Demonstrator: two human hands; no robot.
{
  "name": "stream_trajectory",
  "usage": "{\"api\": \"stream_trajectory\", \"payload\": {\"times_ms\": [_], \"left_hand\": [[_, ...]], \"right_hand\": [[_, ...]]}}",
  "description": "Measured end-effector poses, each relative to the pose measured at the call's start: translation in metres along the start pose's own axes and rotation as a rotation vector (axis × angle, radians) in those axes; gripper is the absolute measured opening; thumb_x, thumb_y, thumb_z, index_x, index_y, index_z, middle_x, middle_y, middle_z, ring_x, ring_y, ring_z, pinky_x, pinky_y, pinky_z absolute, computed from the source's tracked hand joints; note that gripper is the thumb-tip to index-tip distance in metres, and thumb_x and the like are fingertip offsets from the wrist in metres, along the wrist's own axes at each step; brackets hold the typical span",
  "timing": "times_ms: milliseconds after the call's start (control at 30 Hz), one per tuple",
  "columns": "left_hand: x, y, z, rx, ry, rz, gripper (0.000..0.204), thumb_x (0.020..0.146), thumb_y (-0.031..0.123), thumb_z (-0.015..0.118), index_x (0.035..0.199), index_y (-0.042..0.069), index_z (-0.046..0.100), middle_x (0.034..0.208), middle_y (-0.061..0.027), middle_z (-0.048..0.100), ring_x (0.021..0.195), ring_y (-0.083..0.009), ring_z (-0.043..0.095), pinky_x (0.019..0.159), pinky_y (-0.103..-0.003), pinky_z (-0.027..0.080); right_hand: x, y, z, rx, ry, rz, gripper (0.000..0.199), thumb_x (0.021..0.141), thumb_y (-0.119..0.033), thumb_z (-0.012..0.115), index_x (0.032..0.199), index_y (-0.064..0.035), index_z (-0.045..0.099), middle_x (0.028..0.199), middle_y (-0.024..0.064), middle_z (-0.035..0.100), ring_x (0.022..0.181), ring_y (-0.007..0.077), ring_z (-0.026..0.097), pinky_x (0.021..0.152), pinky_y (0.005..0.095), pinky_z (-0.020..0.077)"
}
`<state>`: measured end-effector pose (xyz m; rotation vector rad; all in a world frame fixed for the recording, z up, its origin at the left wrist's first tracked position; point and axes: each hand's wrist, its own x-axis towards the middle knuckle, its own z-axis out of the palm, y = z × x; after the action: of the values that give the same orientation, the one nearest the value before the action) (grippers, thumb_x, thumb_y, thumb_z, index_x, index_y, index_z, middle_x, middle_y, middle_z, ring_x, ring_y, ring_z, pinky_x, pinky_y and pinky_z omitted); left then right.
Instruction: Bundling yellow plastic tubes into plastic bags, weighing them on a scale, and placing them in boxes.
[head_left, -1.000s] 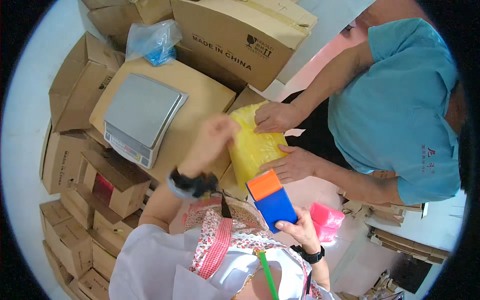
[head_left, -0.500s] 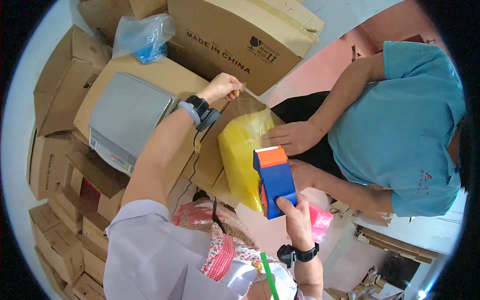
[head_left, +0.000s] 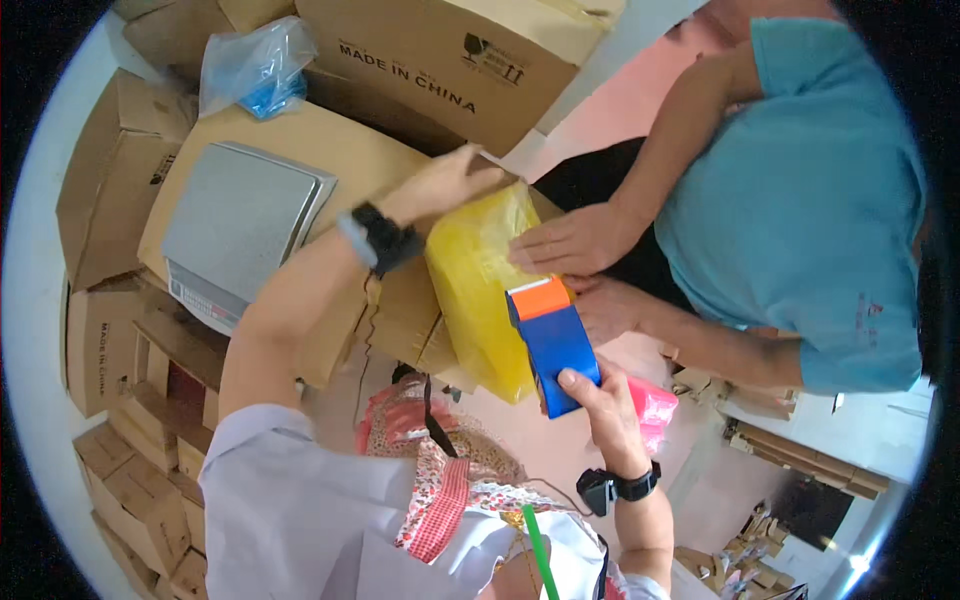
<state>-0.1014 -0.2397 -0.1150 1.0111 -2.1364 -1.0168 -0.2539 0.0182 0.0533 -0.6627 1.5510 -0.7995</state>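
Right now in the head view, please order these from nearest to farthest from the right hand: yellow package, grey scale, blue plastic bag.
From the right hand:
1. Yellow package, just left of it.
2. Grey scale, farther left on a carton.
3. Blue plastic bag, top left, behind the scale.

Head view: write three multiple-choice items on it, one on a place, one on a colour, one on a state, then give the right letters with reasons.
1. Where is the grey scale?
A. on a cardboard box left of the yellow package
B. in the co-worker's hands
C. on the floor by the pink bag

2. What colours is the tape dispenser?
A. green and white
B. blue with an orange top
C. all black

3. What is the right hand doing?
A. hanging empty
B. resting flat on the scale
C. gripping the tape dispenser

Answers: 1 A, the scale lies on the cardboard box left of the yellow package. 2 B, blue body, orange top. 3 C, its fingers wrap the dispenser's lower end.
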Motion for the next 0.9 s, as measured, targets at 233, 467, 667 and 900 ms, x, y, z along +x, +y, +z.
{"api": "stream_trajectory", "payload": {"times_ms": [233,467,667,900], "left_hand": [[-0.044,0.046,0.021,0.442,0.063,-0.094,0.066,0.084,0.048,0.051,0.132,0.007,0.034,0.098,-0.0207,0.060,0.085,-0.0346,0.060,0.070,-0.042,0.048],[-0.037,0.041,0.020,0.498,-0.041,-0.134,0.064,0.085,0.052,0.046,0.135,0.016,0.029,0.102,-0.0212,0.060,0.086,-0.0363,0.060,0.069,-0.044,0.049],[-0.036,0.019,0.025,0.567,0.046,0.011,0.064,0.086,0.056,0.040,0.137,0.018,0.028,0.108,-0.0211,0.058,0.091,-0.0371,0.060,0.073,-0.044,0.049],[-0.038,0.027,0.019,0.546,-0.115,-0.153,0.063,0.089,0.055,0.036,0.139,0.020,0.023,0.127,-0.0196,0.048,0.107,-0.0388,0.052,0.088,-0.044,0.043]], "right_hand": [[-0.038,0.046,-0.049,-0.058,0.017,0.031,0.034,0.077,-0.024,0.065,0.096,0.0034,0.057,0.073,0.0069,0.061,0.060,0.0148,0.060,0.058,0.0256,0.0492],[-0.123,0.110,-0.101,0.046,0.097,0.134,0.035,0.073,-0.020,0.067,0.096,0.0039,0.058,0.071,0.0068,0.061,0.056,0.0144,0.060,0.052,0.0254,0.0502],[-0.142,0.134,-0.108,0.099,0.072,0.122,0.033,0.074,-0.019,0.069,0.095,0.0041,0.059,0.073,0.0053,0.061,0.061,0.0110,0.058,0.055,0.0240,0.0492],[-0.137,0.137,-0.109,0.022,0.067,0.086,0.032,0.075,-0.020,0.068,0.095,0.0040,0.060,0.073,0.0040,0.060,0.061,0.0096,0.057,0.055,0.0232,0.0479]]}}
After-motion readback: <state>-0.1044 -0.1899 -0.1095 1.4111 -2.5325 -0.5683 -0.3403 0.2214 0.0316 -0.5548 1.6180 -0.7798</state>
